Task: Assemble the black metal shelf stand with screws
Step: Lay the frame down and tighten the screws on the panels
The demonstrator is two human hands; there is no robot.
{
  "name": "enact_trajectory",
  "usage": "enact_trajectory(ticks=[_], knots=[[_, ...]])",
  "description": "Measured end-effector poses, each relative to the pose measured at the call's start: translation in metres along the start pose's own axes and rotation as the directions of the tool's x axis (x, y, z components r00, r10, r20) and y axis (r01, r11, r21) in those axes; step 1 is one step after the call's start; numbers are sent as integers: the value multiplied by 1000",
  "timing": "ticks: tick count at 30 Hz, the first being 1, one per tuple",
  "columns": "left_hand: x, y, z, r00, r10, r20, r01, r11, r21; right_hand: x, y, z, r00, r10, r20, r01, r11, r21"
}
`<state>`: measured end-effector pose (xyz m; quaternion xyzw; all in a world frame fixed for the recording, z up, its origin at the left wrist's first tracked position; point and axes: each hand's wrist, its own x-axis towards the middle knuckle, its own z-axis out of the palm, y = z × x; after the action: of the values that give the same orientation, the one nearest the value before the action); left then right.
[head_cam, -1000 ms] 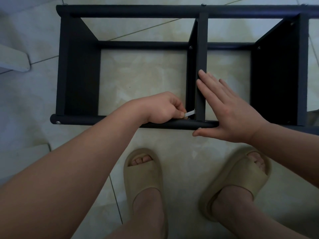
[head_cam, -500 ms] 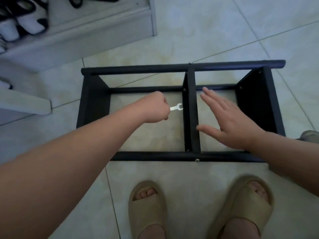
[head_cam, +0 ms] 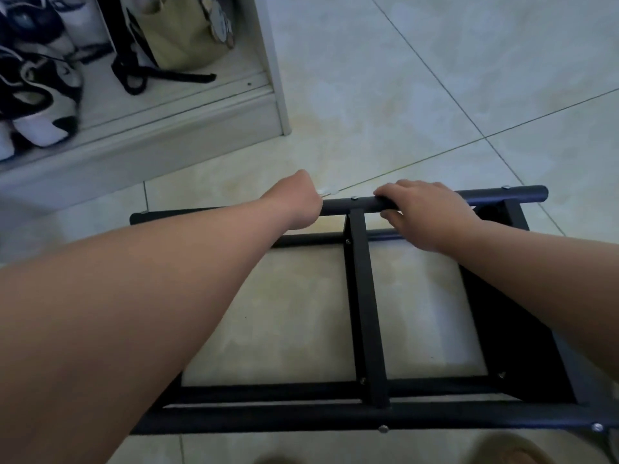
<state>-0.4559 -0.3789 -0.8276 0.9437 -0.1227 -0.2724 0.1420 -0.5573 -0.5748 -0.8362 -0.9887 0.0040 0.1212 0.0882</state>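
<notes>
Stand (head_cam: pixel 363 313), one, left hand (head_cam: pixel 294 202), wrench (head_cam: pixel 325 192), right hand (head_cam: pixel 428 216)

Looking down at the black shelf frame (head_cam: pixel 268 418) flat on the tile floor (head_cam: pixel 402 95). Gripping the far rail (head_cam: pixel 338 205) with the right hand (head_cam: pixel 432 216), just right of the centre bar (head_cam: pixel 363 313). Fisting a wrench (head_cam: pixel 324 192) in the left hand (head_cam: pixel 294 202), pale tip poking out near a screw (head_cam: pixel 354 198).

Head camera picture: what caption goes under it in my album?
Right hand grips the far rail of the black shelf frame; left hand holds a small wrench.
</notes>
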Motion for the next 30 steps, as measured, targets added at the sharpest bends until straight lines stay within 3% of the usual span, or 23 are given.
enact_trajectory(ticks=[7,15,20,30], knots=[[-27,-7,-13,1000,26,0,-26,998,-64,-18,-16,-17,996,-17,-82,12,998,-60],[-161,2,-74,998,52,-20,-52,999,-1,-111,-75,-93,985,-107,-134,92,989,-115],[-252,-11,-54,999,35,-14,-35,999,-39,-188,-115,-91,984,-138,-111,118,979,-165],[-350,-38,14,973,-37,-230,10,993,-116,-280,-156,-56,992,-101,-82,86,981,-176]])
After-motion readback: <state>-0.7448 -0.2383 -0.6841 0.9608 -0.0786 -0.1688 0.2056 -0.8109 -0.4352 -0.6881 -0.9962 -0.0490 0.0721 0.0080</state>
